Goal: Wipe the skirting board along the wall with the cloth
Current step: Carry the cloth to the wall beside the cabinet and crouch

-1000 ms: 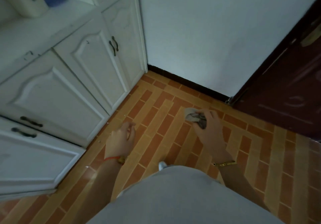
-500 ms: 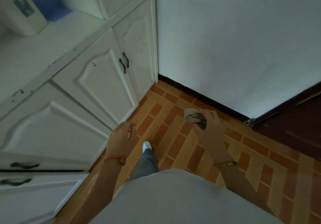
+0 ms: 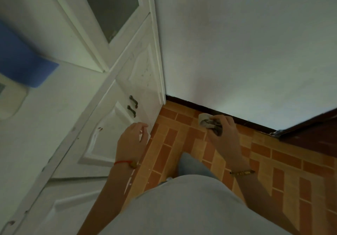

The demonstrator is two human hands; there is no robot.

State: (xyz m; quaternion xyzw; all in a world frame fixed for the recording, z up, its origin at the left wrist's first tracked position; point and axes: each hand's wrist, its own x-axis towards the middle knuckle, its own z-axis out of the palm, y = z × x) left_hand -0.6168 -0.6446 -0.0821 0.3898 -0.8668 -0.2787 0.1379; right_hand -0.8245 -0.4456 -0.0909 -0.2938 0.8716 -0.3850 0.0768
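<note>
A dark skirting board (image 3: 189,105) runs along the foot of the white wall (image 3: 246,52), from the cabinet corner to the door on the right. My right hand (image 3: 225,134) is shut on a crumpled grey cloth (image 3: 207,121), held just in front of the board's middle stretch; whether the cloth touches it I cannot tell. My left hand (image 3: 132,141) hangs empty with loosely curled fingers beside the white cabinet door, near its lower edge.
White cabinets (image 3: 116,125) with dark handles (image 3: 132,106) fill the left side. A dark red door (image 3: 310,130) stands at the right. The floor is orange-brown brick-pattern tile (image 3: 273,161). My knee (image 3: 193,165) and grey shirt fill the lower middle.
I have come closer to the wall and the view has tilted up. My right hand with the cloth has moved up to the skirting board. My left hand has stayed beside the cabinet.
</note>
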